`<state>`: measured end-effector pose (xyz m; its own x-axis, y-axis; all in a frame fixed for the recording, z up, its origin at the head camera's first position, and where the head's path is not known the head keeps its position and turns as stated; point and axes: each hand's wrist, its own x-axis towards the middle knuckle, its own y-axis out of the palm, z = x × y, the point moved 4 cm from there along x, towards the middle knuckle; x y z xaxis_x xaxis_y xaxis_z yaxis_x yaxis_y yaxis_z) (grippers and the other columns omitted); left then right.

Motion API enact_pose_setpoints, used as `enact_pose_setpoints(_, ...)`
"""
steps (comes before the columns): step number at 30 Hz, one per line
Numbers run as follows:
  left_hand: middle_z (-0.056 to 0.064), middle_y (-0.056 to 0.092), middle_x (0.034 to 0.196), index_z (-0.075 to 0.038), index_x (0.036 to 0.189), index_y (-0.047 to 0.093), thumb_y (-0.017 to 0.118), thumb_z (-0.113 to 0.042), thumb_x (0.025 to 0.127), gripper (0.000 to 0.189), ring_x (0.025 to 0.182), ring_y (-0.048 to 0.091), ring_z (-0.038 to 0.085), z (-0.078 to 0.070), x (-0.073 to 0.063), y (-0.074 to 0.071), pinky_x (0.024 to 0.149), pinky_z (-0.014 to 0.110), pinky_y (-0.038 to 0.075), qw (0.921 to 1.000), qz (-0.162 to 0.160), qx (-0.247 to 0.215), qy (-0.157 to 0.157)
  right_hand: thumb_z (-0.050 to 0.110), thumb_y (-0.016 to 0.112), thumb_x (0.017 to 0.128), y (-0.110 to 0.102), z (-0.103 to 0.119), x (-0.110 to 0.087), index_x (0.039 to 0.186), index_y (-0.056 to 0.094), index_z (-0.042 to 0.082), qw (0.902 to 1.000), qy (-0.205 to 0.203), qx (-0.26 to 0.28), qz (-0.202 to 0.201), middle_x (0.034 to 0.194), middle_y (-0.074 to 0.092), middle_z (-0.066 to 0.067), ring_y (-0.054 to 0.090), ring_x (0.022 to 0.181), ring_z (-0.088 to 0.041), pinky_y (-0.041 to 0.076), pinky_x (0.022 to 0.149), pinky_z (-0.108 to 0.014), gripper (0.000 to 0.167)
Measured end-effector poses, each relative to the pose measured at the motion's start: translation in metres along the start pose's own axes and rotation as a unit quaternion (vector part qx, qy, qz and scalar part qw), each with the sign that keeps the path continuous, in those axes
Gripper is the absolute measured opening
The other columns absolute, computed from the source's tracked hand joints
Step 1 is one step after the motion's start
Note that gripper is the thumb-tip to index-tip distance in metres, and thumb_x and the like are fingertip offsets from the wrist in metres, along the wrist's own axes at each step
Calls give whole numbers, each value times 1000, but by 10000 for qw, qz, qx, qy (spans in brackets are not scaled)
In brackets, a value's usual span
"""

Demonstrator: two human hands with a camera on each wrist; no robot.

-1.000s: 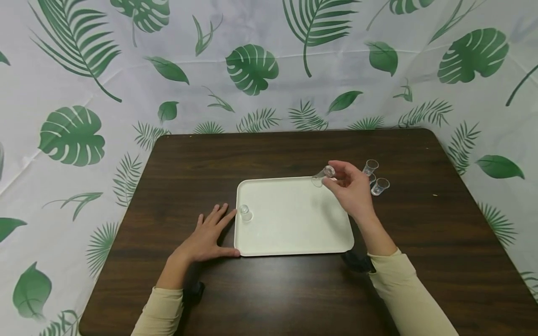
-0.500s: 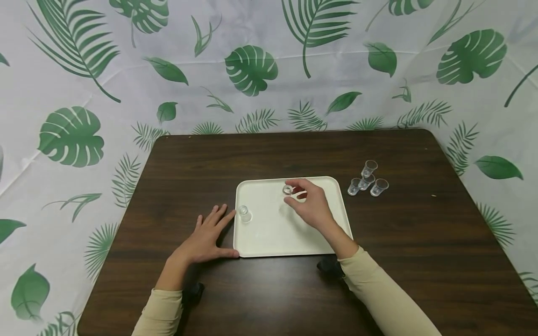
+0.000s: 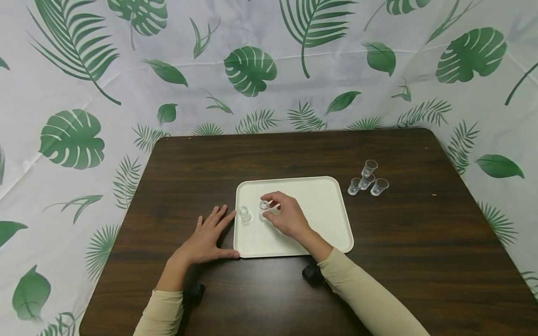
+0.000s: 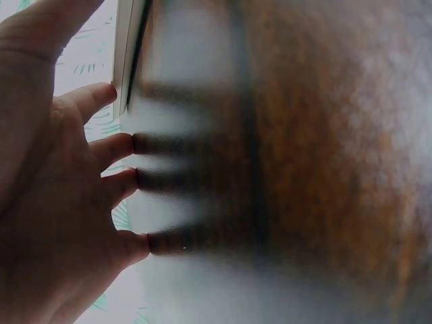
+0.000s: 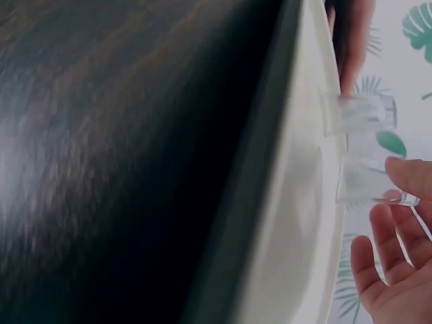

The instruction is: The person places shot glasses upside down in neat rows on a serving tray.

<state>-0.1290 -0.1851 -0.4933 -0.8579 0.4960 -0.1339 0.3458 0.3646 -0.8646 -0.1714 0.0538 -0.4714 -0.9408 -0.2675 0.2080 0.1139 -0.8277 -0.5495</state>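
Note:
In the head view my right hand (image 3: 289, 217) pinches a small clear shot glass (image 3: 264, 205) by its base between thumb and fingers. It is upside down, its wide mouth at the surface of the cream tray (image 3: 313, 200). A second clear shot glass (image 3: 245, 215) stands inverted just left of it, by the tray's left rim. My left hand (image 3: 206, 239) lies on the table with spread fingers, its thumb and index fingertips right at the tray's left edge. The right wrist view shows the held glass (image 5: 364, 181) side-on beside the other.
Several more clear shot glasses (image 3: 366, 182) stand mouth up in a cluster on the dark wood table (image 3: 420, 242), right of the tray. Behind the table hangs a white cloth (image 3: 269, 107) printed with green leaves.
My right hand has carried the shot glass left and nearer across the tray, turning it mouth down and lowering it beside the other inverted glass. My left hand has stayed in place.

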Motion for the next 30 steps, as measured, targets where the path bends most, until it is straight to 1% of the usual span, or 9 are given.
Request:
enact_pose_setpoints(6, 15, 15, 162, -21, 158, 24, 73, -71, 71, 111, 148, 7, 39, 1, 2, 1, 108, 72, 5, 10000, -6, 22, 9, 3, 79, 80, 12, 0, 0, 112, 71, 11, 9999, -108, -80, 41, 104, 69, 1, 65, 89, -16, 50, 79, -35, 34)
enact_pose_setpoints(12, 14, 14, 163, -22, 158, 23, 72, -71, 71, 111, 148, 6, 39, 2, 2, 3, 108, 72, 4, 10000, -14, 10, 8, 2, 79, 78, 19, 1, -1, 111, 71, 11, 9995, -276, -118, 37, 102, 69, 1, 65, 88, -18, 50, 79, -36, 35)
enact_pose_setpoints(19, 13, 13, 163, -24, 158, 22, 71, -72, 71, 110, 149, 5, 37, 3, 0, 4, 108, 71, 3, 10000, -43, 11, -22, 1, 80, 76, 22, 2, 0, 109, 72, 11, 9990, -407, -165, 0, 101, 70, 1, 65, 87, -16, 50, 79, -34, 35)
enact_pose_setpoints(30, 13, 12, 163, -23, 158, 22, 73, -69, 72, 110, 149, 5, 38, 2, 0, 3, 108, 71, 2, 10000, -16, -33, -15, 0, 80, 77, 23, 2, 1, 111, 71, 8, 9989, -458, -111, 51, 104, 70, -1, 66, 89, -21, 51, 80, -36, 36)
